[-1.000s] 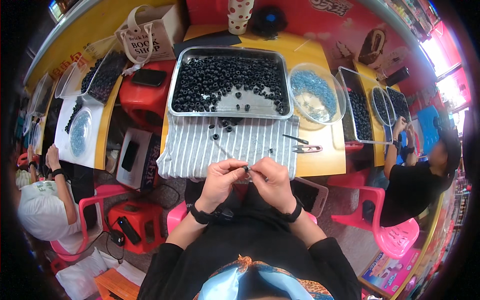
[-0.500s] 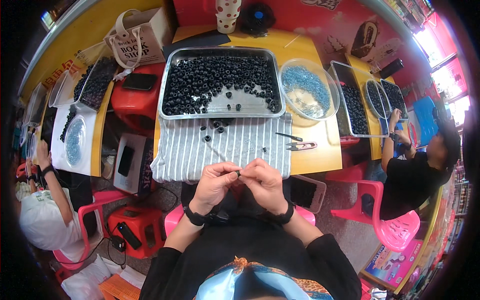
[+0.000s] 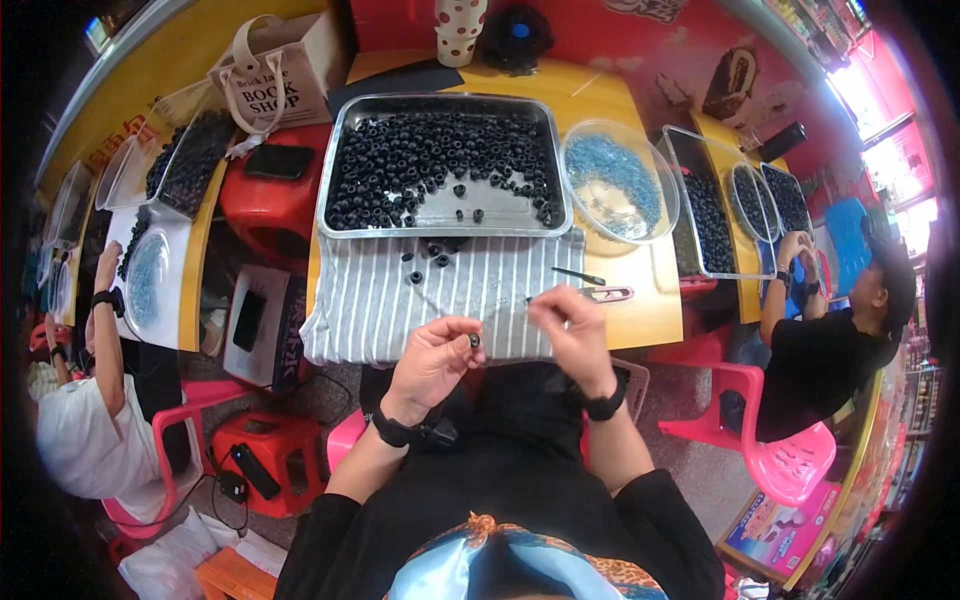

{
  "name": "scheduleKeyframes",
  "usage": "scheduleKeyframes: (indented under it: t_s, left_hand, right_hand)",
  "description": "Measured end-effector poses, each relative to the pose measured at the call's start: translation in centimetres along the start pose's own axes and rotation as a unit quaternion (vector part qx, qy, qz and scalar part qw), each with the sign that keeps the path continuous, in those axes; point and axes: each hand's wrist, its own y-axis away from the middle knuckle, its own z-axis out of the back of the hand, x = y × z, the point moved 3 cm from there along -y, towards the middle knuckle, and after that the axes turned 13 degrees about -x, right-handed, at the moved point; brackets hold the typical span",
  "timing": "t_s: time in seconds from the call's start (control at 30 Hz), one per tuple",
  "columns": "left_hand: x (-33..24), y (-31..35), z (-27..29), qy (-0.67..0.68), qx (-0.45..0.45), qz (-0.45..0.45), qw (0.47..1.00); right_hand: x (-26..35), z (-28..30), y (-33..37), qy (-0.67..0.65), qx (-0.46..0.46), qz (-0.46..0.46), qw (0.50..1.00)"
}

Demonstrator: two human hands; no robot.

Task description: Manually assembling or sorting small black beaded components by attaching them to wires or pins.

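Note:
My left hand is closed, with a small black bead between thumb and fingertips above the near edge of the striped cloth. To its right, my right hand is over the cloth, fingers bent together and slightly blurred. A tiny dark piece shows at its fingertips; whether it is gripped I cannot make out. Just beyond lie thread snips and a slim black pointed tool. Several loose black beads rest on the cloth below the metal tray of black beads.
A clear round bowl of pale blue beads stands right of the tray. At the back are a dotted cup and a small dark fan. A phone lies on a red stool at left. People sit at tables on both sides.
My hands have parted. The right hand has moved up and to the right, to the tiny dark piece near the snips. My left hand stays in place, holding the bead.

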Motion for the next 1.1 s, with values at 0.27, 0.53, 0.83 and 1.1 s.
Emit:
scheduleKeyframes:
  t_s: [0.27, 0.53, 0.83, 1.1]
  left_hand:
    - [-0.1, -0.4, -0.3, -0.022, -0.033, -0.001, 0.999]
    - [-0.1, -0.4, -0.4, -0.032, -0.047, -0.019, 0.998]
    - [0.1, 0.2, -1.0, -0.064, -0.040, -0.035, 0.997]
    - [-0.2, 0.5, -0.8, -0.107, -0.035, -0.062, 0.992]
  right_hand:
    - [-1.1, -0.8, -1.9, 0.230, 0.063, 0.119, 0.964]
    - [-0.6, -0.5, 0.2, 0.231, 0.060, 0.092, 0.967]
    - [1.9, -3.4, 3.1, -0.212, 0.055, -0.090, 0.971]
    - [2.3, -3.6, 3.2, -0.148, 0.068, -0.023, 0.986]
